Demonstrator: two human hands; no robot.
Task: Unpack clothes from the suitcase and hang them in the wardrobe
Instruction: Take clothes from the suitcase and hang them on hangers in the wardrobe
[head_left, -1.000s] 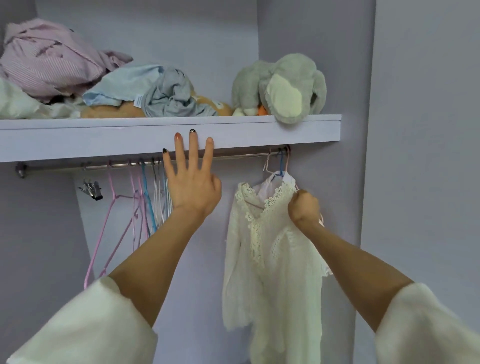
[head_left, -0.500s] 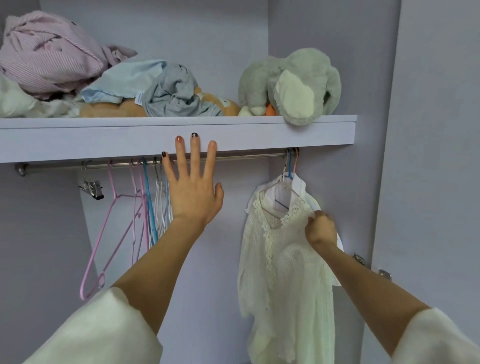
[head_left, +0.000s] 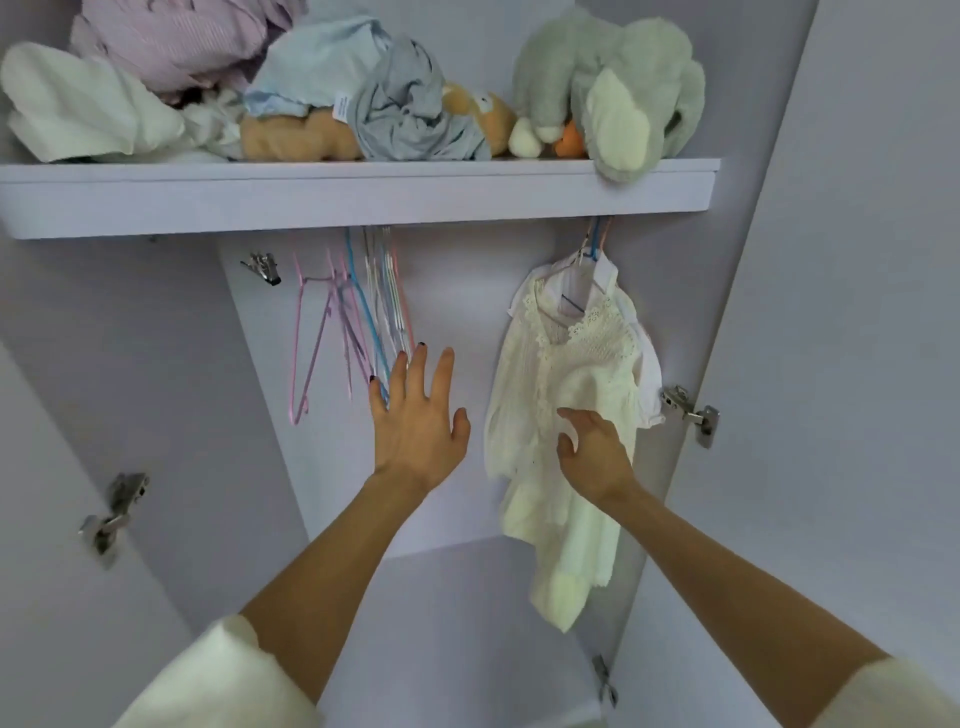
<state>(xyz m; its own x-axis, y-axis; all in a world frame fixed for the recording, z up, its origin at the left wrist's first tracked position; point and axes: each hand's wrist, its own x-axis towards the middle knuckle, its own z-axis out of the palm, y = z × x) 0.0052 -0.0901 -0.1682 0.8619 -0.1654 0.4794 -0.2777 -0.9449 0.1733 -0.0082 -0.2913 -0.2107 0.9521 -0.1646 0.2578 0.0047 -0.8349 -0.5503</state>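
A cream lace blouse (head_left: 561, 374) hangs on a hanger at the right end of the wardrobe, under the shelf (head_left: 358, 200) that hides the rail. My right hand (head_left: 595, 454) is in front of the blouse's lower part with relaxed, spread fingers and grips nothing. My left hand (head_left: 418, 415) is raised with straight fingers, its fingertips close to a bunch of empty pink, blue and white hangers (head_left: 363, 317). No suitcase is in view.
The shelf holds crumpled clothes (head_left: 171, 78), a tan plush toy (head_left: 306, 137) and a grey plush elephant (head_left: 613, 88). Door hinges (head_left: 693, 410) stick out on the right side, and another hinge (head_left: 111, 514) on the left. An open door panel (head_left: 857, 312) stands at the right.
My right hand has let go of the blouse and dropped lower. My left hand has come down from the shelf edge to the lower ends of the empty hangers. The view has tilted down.
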